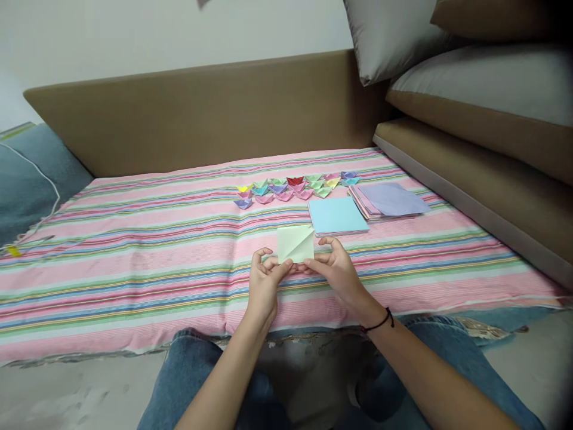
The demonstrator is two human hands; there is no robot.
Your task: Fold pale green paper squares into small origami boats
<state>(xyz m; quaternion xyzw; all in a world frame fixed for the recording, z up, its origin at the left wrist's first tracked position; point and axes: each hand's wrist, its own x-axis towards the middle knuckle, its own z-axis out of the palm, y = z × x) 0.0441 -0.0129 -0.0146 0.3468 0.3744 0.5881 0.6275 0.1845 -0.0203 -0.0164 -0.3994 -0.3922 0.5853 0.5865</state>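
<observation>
A small pale green square of paper point(295, 243) with a diagonal crease is held up between my two hands. My left hand point(267, 276) pinches its lower left edge, thumb in front and fingers behind. At the lower right edge, my right hand point(338, 272) grips the same sheet with the thumb on top and the index finger curled at the side. Just beyond it lies a stack of light blue square paper point(338, 216). To the right of that is a looser pile of paper with a lavender sheet point(394, 199) on top.
Several small folded paper boats point(281, 189) in many colours stand in rows behind the paper. Everything rests on a pink striped cloth point(134, 263). A brown backrest point(224, 113) rises behind, and stacked cushions point(474, 143) are at the right. A white cable point(45, 179) runs along the left.
</observation>
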